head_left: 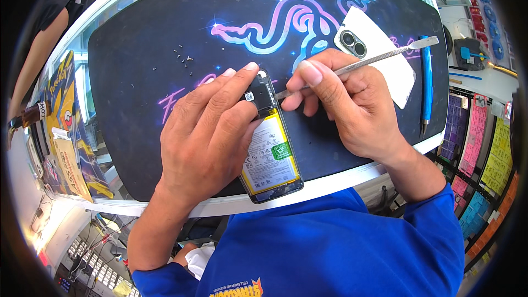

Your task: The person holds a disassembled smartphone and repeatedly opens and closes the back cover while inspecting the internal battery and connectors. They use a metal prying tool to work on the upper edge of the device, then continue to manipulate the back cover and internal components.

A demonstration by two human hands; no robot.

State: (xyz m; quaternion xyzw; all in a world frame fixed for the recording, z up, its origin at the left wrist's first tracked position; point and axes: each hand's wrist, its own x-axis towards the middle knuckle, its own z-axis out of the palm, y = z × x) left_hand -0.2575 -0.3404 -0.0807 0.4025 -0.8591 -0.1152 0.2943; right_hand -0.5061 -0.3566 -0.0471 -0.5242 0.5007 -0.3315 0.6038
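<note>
An opened phone (291,188) lies slightly tilted at the near middle of the mat, its yellow-edged battery (267,157) exposed. Over its upper left side, my left hand (201,132) grips the phone; the thumb is mostly hidden. A black inner cover (258,92) fills the phone's upper end, partly under those fingers. Pinched in my right hand (357,104) is a metal pry tool (393,53) with a knurled shaft. Its thin tip meets the cover's right edge, while the flat end points up to the right.
Several tiny screws (188,59) lie on the dark mat (132,38), left of the phone. A white phone back cover (385,58) and a blue pen-shaped screwdriver (427,85) lie at right. Card packaging (69,126) stands at left; another person's arm (47,44) shows upper left.
</note>
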